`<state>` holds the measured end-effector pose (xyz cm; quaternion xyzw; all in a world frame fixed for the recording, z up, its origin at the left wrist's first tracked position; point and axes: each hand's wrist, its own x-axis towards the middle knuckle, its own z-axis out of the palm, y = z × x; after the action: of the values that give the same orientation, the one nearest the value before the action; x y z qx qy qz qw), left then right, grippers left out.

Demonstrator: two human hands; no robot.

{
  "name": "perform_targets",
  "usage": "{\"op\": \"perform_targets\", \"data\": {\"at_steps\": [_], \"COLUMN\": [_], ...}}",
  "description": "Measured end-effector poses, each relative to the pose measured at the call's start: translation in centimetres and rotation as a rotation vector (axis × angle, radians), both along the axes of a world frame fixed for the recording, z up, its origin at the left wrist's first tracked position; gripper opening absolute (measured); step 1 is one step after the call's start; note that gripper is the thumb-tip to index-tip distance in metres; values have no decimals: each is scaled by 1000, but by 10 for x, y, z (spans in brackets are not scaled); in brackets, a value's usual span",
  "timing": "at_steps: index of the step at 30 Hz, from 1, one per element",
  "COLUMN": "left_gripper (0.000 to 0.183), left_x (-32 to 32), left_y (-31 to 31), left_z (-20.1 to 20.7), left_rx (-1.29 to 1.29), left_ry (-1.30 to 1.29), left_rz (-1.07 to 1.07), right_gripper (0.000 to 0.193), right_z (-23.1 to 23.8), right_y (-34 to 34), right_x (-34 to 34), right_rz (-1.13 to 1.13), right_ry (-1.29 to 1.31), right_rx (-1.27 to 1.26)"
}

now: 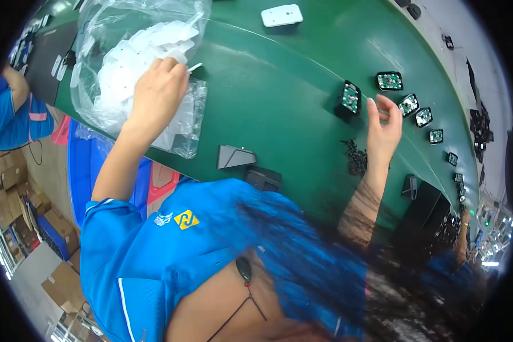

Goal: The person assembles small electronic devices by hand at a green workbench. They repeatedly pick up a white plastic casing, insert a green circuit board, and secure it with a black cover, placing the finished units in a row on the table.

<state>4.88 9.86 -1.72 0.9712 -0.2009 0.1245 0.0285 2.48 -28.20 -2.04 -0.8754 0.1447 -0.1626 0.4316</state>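
Over white pieces [125, 71], left hand [159, 88] curled, hold unclear; beside black housing [350, 98], right hand [385, 130] half-curled, empty

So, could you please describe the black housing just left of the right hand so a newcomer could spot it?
On the green table, find the person's right hand toward the picture's right. Just left of it is a black housing with a green circuit board in its open face. Among the similar housings, it sits farthest left in the picture.
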Motion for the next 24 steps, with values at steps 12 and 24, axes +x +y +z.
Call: {"op": "perform_targets", "data": {"at_steps": [12, 24], "left_gripper": [22, 33], "left_x": [-34, -36], "left_y": [-79, -104], "left_z": [21, 15], "left_rx": [-1293, -1285], "left_ry": [1088, 1109], "left_rz": [-37, -131], "right_gripper": [9, 17], "right_z": [-7, 12], "right_y": [4, 33], "right_x": [-65, -60], "right_rz": [393, 340], "right_ry": [90, 64], "right_rx": [-556, -68]}}
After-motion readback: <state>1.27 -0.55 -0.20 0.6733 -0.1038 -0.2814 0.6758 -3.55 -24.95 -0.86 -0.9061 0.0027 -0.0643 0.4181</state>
